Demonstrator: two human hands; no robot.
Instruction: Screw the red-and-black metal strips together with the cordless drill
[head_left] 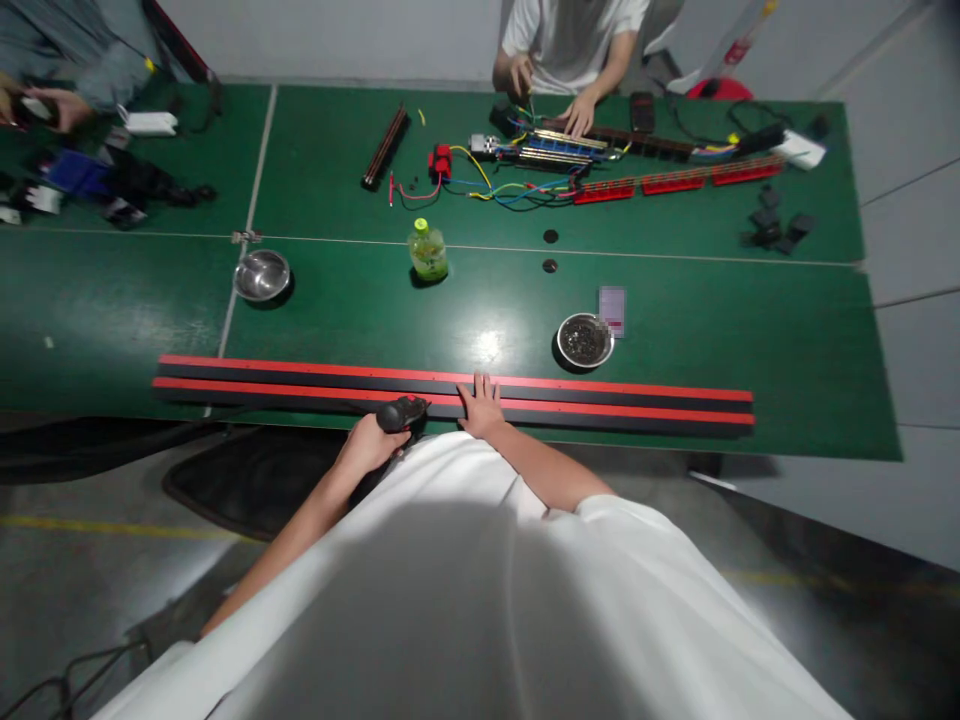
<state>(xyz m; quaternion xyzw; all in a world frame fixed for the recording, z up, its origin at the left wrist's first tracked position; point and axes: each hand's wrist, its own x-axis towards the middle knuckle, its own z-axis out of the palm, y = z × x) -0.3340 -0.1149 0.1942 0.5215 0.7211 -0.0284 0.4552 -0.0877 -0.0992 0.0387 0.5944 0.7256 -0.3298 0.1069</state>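
Two long red and black bars (622, 391) lie side by side along the near edge of the green table. My left hand (366, 446) is closed around a black power drill (403, 412), whose front end points right, over the nearer bar. My body hides part of the drill. Fingers spread, my right hand (483, 408) lies flat across both bars, just right of the drill. A metal bowl (586, 342) with many small dark pieces, too small to make out, stands beyond the bars to the right.
A steel bowl (262, 276) and a green-capped bottle (428, 252) stand on the table (337, 320). Across it, a person in a white shirt (574, 45) handles wired parts (562, 150). Another person's hands (67, 108) are at far left. Black blocks (799, 228) lie at right.
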